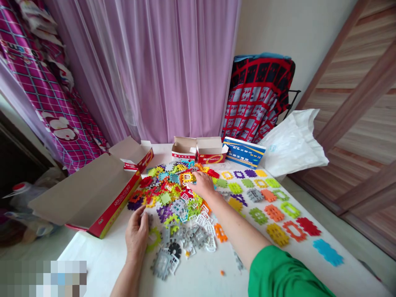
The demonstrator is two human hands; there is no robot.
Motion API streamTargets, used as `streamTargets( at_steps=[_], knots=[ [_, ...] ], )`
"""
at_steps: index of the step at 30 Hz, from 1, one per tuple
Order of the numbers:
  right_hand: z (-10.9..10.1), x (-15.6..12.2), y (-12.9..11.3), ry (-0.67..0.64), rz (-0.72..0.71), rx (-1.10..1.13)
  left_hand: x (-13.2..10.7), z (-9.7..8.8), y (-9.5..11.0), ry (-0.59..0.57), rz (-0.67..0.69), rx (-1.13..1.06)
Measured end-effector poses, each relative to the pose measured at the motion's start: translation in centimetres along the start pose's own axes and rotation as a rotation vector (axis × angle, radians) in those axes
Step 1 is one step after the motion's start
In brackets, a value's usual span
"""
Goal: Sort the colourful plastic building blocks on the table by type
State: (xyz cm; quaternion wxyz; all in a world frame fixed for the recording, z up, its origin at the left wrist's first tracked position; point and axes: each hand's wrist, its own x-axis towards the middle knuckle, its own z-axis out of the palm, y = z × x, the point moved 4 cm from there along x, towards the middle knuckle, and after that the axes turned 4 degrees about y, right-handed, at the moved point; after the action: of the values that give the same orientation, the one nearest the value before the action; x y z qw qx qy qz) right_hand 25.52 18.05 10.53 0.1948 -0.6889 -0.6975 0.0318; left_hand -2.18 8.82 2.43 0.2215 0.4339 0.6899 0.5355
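Observation:
A heap of plastic interlocking building pieces in many colours lies on the white table, with grey pieces and white window inserts at its near side. Stretched over the back of the heap, my right hand has its thumb and fingers closed at the edge of a yellow building piece with a white window in it. The fingertips are partly hidden. My left hand rests at the heap's left edge, thumb and fingers apart, near a yellow-green ring-shaped piece; nothing shows in its grasp.
Sorted pieces, such as a blue one and a red one, lie in rows on the right. A large open red box stands left. Small red boxes, a blue box and a white bag stand behind.

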Motion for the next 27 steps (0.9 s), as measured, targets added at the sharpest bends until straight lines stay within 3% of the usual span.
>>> streamTargets(
  at_steps=[5,12,16,19,22,24,27],
  knots=[
    [1.2,1.8,-2.4,-0.029,0.062,-0.060,-0.2,0.0,0.4,-0.046,-0.001,0.009],
    [1.4,0.8,-2.2,0.039,0.052,0.001,-0.3,-0.1,0.8,-0.028,0.024,0.050],
    [0.7,-2.4,-1.5,0.149,-0.041,0.155,-0.8,-0.5,2.4,0.046,0.282,0.106],
    [0.3,-6.5,-1.6,0.194,-0.189,0.307,-2.1,-0.3,4.1,0.020,0.480,0.133],
    [-0.2,-11.3,-2.5,0.178,-0.403,0.411,-3.7,0.3,5.3,-0.121,0.427,0.092],
    [-0.6,-14.0,-3.1,0.146,-0.510,0.438,-4.8,1.1,5.7,-0.302,0.278,0.010],
    [-1.1,-16.3,-3.2,0.119,-0.563,0.445,-6.6,2.5,5.9,-0.618,-0.008,-0.099]
  ],
)
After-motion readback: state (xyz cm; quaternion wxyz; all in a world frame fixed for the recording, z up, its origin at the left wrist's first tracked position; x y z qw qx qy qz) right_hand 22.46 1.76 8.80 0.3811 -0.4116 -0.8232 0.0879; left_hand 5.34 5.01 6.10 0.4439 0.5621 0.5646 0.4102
